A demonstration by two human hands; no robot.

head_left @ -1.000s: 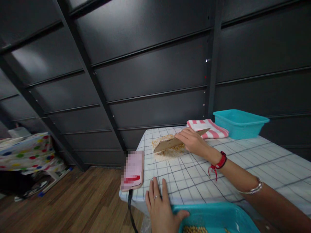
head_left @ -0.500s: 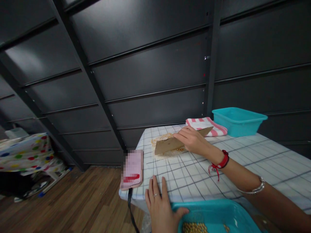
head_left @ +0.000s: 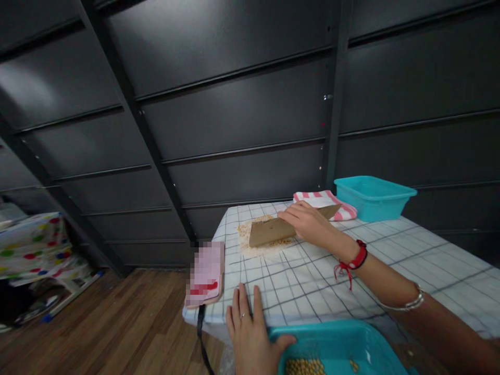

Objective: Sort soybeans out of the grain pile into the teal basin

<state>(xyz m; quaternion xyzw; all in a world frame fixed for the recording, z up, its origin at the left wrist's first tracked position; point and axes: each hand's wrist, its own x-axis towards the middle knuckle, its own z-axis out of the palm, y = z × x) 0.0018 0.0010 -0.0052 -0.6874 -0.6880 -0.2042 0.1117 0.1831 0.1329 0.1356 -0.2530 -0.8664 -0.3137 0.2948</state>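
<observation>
My right hand (head_left: 307, 221) grips the top edge of a flat piece of brown cardboard (head_left: 269, 232), held tilted on its long edge over the table. Yellow beans (head_left: 279, 242), which look like soybeans, lie with pale crumbs or powder along its near side and beyond its left end. My left hand (head_left: 253, 333) is at the left corner of a turquoise plastic basin (head_left: 332, 329) by the table's near edge. Its thumb hooks inside the rim, while the other fingers stretch forward outside it. More beans (head_left: 304, 366) lie in the basin, whose lower part is cut off by the frame.
A checked white cloth covers the table (head_left: 312, 291). At the back right stand a second turquoise basin (head_left: 375, 200) and a folded pink-and-white striped towel (head_left: 316, 198). A pink phone-like case (head_left: 207, 273) with a black strap (head_left: 201, 333) is at the left edge. Behind rises a dark panelled wall (head_left: 242, 120).
The cardboard and my right hand have shifted slightly right across the table, showing more crumbs at the left. My left hand stays at the basin's rim. The whole view has turned a little right.
</observation>
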